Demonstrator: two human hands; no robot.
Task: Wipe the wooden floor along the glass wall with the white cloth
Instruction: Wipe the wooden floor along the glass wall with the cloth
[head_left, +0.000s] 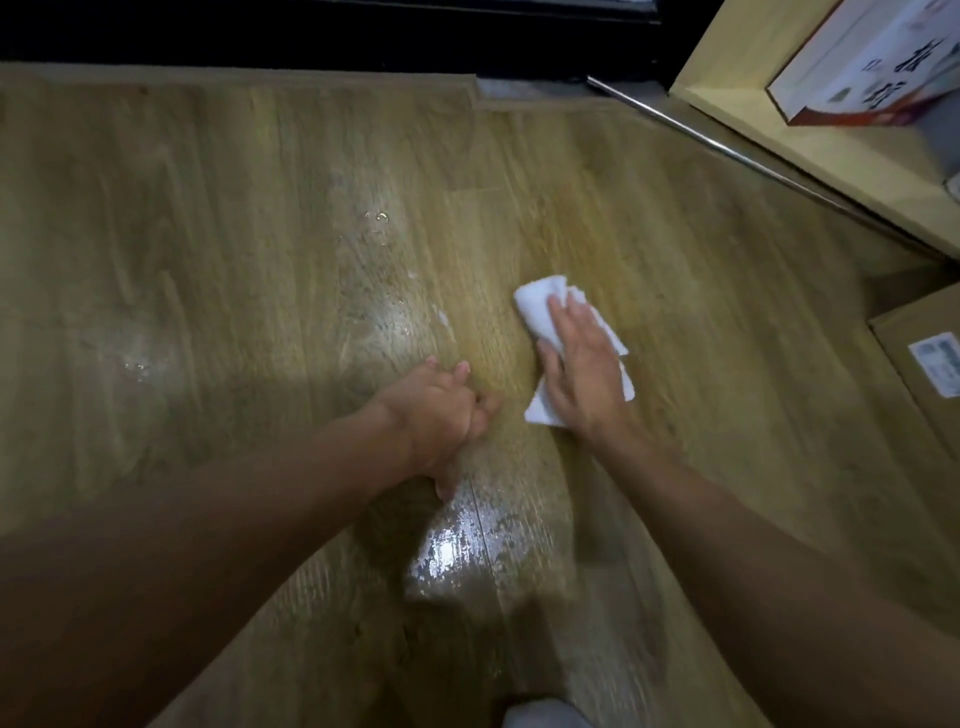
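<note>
My right hand (584, 371) lies flat on the folded white cloth (540, 299) and presses it onto the wooden floor (234, 234), right of centre. The cloth sticks out beyond my fingertips and below my palm. My left hand (441, 415) is braced on the floor just left of the cloth, fingers curled under, holding nothing. Wet shiny patches (447, 551) show on the boards below my left hand and further left. The dark base of the glass wall (311, 36) runs along the top of the view.
A light wooden shelf (810, 140) with a printed box (872, 67) stands at the upper right, a metal rail (727, 150) along its foot. A cardboard box (930, 364) with a label sits at the right edge. A grey-clad knee (540, 714) shows at the bottom.
</note>
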